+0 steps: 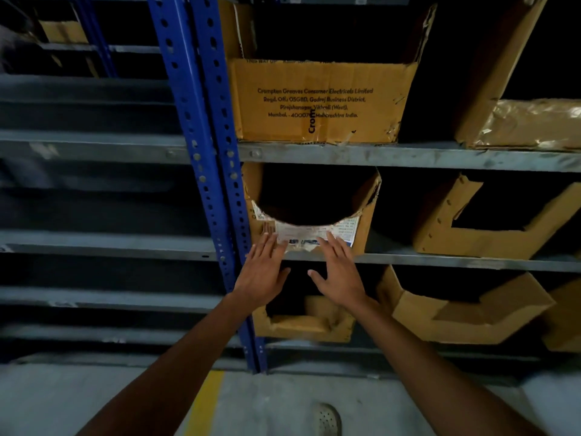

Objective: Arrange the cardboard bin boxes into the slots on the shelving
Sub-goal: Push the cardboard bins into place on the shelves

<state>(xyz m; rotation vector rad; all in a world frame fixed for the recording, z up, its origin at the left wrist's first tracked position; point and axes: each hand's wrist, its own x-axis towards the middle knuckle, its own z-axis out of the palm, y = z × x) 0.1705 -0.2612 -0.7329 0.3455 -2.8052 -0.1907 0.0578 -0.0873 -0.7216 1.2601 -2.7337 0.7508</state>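
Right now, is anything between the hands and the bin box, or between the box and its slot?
Nothing visible. The left hand and right hand touch the front of the curved-cut bin box, which sits on the shelf beside the blue upright. The dark slot behind cannot be judged.

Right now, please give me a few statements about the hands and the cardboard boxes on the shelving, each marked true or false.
1. The left hand and the right hand touch the brown cardboard bin box with a white label, fingers straight. True.
2. That box stands beside the blue perforated steel upright. True.
3. The large printed cardboard box stands one shelf below the hands. False: it stands one shelf above.
4. The slot under the hands holds nothing. False: a small torn cardboard bin sits there.
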